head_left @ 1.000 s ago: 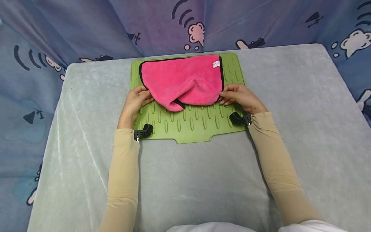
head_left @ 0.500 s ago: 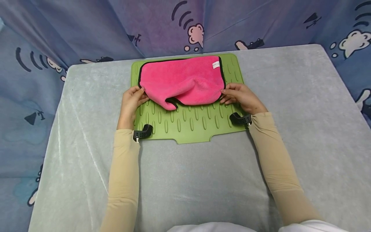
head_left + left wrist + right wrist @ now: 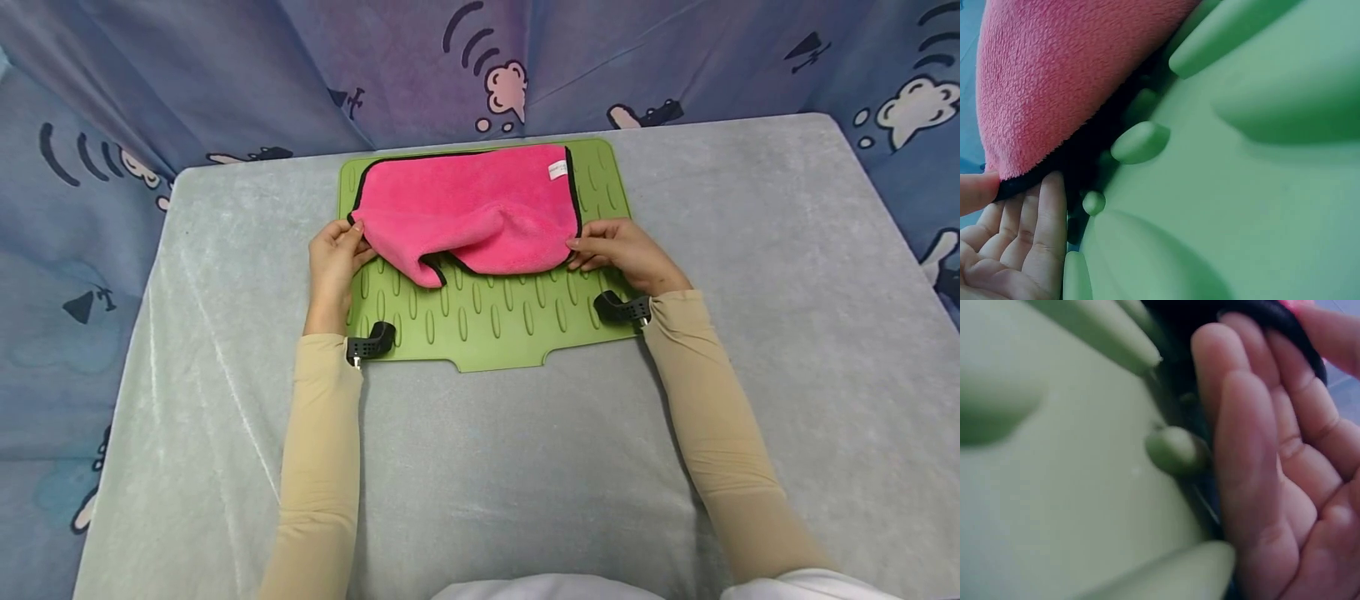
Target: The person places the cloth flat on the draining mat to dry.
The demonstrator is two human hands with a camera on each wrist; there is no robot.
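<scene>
A fluffy pink cloth (image 3: 450, 192) with black edging and a white tag (image 3: 557, 169) lies over the back part of a green ridged mat (image 3: 495, 342). At its near left corner my left hand (image 3: 332, 265) pinches the black-edged rim between thumb and fingers; the left wrist view shows the cloth (image 3: 1054, 81) raised a little there. My right hand (image 3: 628, 252) pinches the near right corner, thumb above and fingers beneath. In the right wrist view those fingers (image 3: 1247, 450) lie close beside the mat's ridges. Between the hands the front edge sags into a fold.
The mat lies on a table (image 3: 480, 467) covered in pale grey fabric. Behind and at the sides hangs a blue-purple printed curtain (image 3: 405, 75). A black wrist camera mount (image 3: 371, 342) sits at my left wrist, another mount (image 3: 621, 308) at my right.
My left hand has moved left and slightly away with the near left corner, drawing the front edge wider. The hanging fold has shifted left. The right hand stays nearly in place.
</scene>
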